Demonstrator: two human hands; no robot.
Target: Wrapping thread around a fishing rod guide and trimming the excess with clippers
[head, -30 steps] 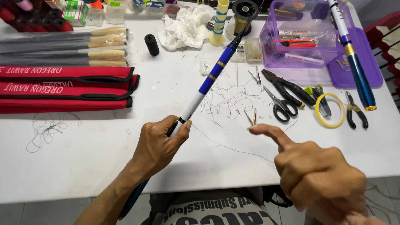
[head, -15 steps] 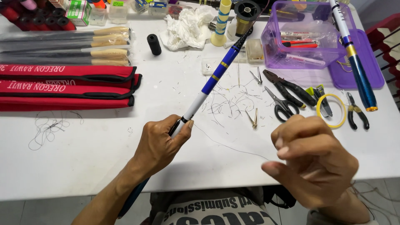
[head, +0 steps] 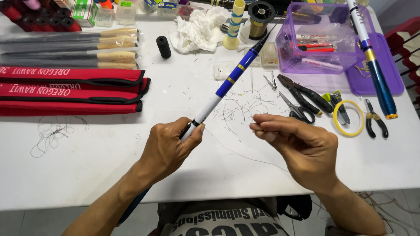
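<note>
My left hand (head: 168,146) is closed around the fishing rod (head: 227,83), which slants up toward one o'clock over the white table (head: 87,175). My right hand (head: 302,146) hovers at three o'clock, fingertips pinched together; whether they grip thread I cannot tell. Scissors (head: 295,109) lie beyond.

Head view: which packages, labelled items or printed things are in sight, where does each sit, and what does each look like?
Red fabric sleeves: left side of the table, stacked, long and flat, black-edged, white print.
Green and white carton: far left edge, small box.
Clear plastic tubs: far edge, beside the carton, small coloured labels.
Purple translucent box: far right, rectangular, pens inside.
No screens or signs.
</note>
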